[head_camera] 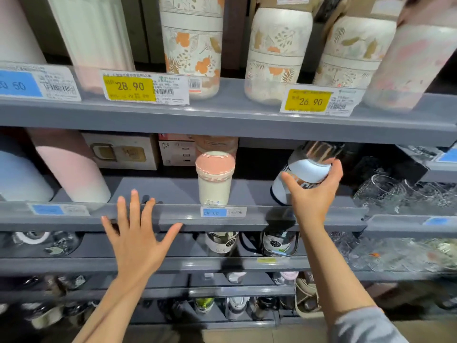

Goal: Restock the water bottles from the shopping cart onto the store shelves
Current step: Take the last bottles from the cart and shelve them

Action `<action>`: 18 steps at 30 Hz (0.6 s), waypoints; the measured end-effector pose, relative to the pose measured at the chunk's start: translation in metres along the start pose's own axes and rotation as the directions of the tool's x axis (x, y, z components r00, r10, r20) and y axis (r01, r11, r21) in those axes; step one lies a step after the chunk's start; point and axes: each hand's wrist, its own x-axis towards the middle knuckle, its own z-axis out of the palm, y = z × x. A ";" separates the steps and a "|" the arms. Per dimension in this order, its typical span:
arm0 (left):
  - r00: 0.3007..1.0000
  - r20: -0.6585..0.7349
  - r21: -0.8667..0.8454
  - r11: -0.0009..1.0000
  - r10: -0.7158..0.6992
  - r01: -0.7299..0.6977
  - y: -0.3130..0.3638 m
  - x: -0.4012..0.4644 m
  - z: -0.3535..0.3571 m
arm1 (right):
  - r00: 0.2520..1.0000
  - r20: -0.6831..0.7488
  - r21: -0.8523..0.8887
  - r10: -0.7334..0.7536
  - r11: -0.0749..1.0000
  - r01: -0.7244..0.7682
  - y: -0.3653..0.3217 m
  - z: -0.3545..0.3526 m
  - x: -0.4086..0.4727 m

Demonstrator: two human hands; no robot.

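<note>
Grey store shelving filled the view. The bottle [305, 173], white with a chrome top, was tilted over the middle shelf [247, 216], grasped by the right hand [312, 194]. It should be stood upright before release. The left hand [134, 241] was spread, released. Tags above the right hand read 28.90 and 26.90.

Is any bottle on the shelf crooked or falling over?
Yes. The white bottle with the shiny cap on the middle shelf leans right, gripped by the right hand. The pink-lidded cup beside it stands straight.
</note>
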 end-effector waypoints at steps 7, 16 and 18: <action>0.999 -0.038 -0.013 1.000 -0.028 0.027 0.003 -0.002 0.007 | 0.994 0.102 -0.240 -0.027 0.970 0.051 0.022 -0.008 0.004; 0.996 -0.070 -0.072 0.996 -0.049 0.044 0.005 -0.001 0.014 | 0.982 0.188 -0.323 -0.036 0.942 0.097 0.034 -0.018 0.017; 0.997 -0.063 -0.082 0.996 -0.049 0.044 0.004 -0.001 0.015 | 0.980 0.195 -0.332 -0.031 0.938 0.095 0.033 -0.018 0.017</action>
